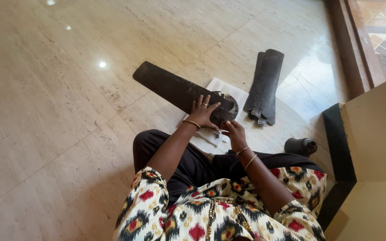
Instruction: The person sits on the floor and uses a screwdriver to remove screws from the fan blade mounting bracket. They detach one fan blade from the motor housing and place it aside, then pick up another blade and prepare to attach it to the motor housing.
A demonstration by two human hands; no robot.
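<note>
I sit on a marble floor with a long black fan blade (170,87) lying in front of me, its metal bracket end (227,109) resting on a white sheet of paper (228,89). My left hand (203,111) presses flat on the blade near the bracket, fingers spread. My right hand (234,131) is at the bracket's near edge, fingers pinched on a small part I cannot make out.
Two more black fan blades (264,87) lie stacked to the right. A dark cylindrical fan part (301,146) lies by my right knee. A cream cardboard box (376,156) with a black strip stands at right, a wooden door frame (358,44) behind it.
</note>
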